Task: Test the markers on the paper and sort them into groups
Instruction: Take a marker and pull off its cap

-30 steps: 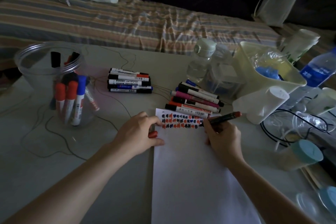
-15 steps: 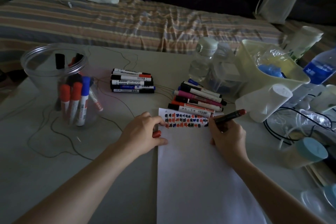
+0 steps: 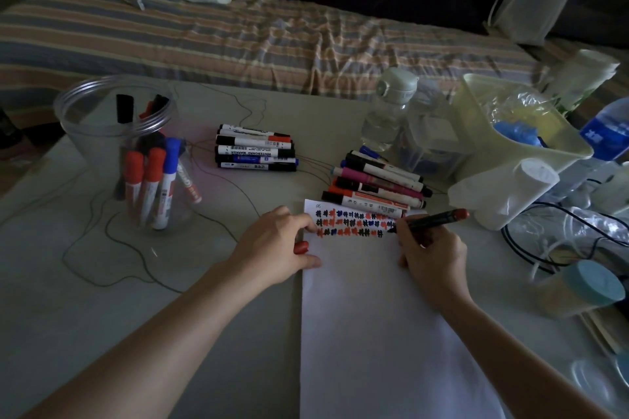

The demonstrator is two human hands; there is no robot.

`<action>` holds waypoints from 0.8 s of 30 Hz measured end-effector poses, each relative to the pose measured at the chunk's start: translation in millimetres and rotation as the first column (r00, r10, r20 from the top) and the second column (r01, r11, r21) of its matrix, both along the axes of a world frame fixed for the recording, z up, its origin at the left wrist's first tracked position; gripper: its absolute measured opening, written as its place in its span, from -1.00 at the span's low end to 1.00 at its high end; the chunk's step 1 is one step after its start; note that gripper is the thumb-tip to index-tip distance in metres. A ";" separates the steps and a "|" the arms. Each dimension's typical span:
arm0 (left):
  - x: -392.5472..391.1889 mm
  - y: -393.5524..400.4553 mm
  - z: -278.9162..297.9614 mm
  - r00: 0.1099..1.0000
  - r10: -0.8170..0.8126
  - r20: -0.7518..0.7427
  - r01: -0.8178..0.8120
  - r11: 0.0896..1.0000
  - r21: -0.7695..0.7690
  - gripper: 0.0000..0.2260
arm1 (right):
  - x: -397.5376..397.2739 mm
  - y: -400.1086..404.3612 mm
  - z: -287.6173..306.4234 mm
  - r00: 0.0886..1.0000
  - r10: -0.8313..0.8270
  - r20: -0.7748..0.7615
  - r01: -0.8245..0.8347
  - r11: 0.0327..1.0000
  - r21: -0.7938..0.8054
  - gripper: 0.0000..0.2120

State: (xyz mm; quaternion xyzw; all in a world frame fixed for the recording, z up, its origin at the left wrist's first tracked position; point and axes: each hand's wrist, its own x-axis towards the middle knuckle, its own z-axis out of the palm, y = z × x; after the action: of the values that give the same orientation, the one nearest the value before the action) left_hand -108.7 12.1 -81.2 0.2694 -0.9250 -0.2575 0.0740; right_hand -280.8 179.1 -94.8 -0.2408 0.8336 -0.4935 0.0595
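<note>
White paper lies on the desk. Right grip is clamped on a black marker, tip on the scribbles. Left grip curls round a red cap at the paper's edge.

You are getting a single wide-angle view here, coming from a camera worn on the head, looking forward and down over the table from close above; both forearms are entering from the bottom edge, the sheet of paper is lying nearest the lens at bottom centre, and the striped bed cover is filling the far top, its edges bending with the lens
</note>
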 end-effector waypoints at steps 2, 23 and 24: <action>0.8 -0.3 -0.4 1.000 -0.009 -0.011 0.009 1.000 -0.011 -0.59 | -0.6 -1.1 -1.1 1.000 -0.017 -0.006 0.017 1.000 -0.001 -0.79; 56.5 -2.4 60.9 0.682 0.681 -0.268 -0.001 0.368 0.930 -0.95 | 112.7 -5.1 83.8 0.917 0.165 0.363 -0.048 0.949 -0.313 -0.82; 60.3 -2.0 63.0 0.678 0.691 -0.250 0.016 0.326 0.945 -0.94 | 118.8 -4.3 84.8 0.908 0.177 0.379 -0.056 0.949 -0.310 -0.83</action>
State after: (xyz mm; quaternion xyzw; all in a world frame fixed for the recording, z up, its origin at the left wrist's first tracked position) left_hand -48.4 10.1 -18.2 0.3646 -0.4649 -0.7582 0.2758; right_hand -162.0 174.8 -10.0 -0.1903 0.7054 -0.6454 0.2228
